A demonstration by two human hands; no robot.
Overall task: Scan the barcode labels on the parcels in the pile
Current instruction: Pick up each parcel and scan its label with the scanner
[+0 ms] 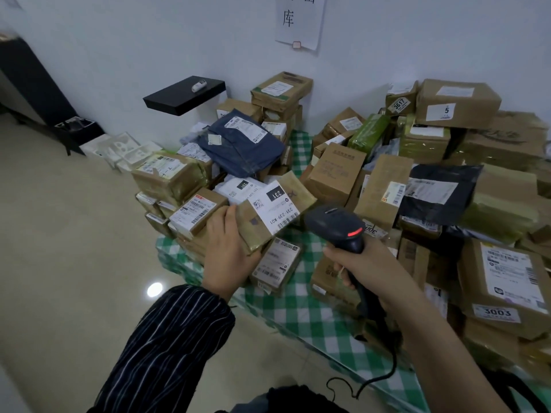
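Facing upward, the white barcode label [275, 208] of a tilted brown parcel [256, 231] is shown at the near edge of the pile [334, 174]. The parcel's near end is gripped by the left hand [229, 248], fingers curled round it. A black scanner [334, 223] is held by its handle in the closed right hand [366, 263], just beside the label. Its red light seems lit, though blurred.

Parcels [337, 174] on checked cloth [310, 317], apparently raised

tilted brown parcel [277, 210], white barcode label [275, 205]
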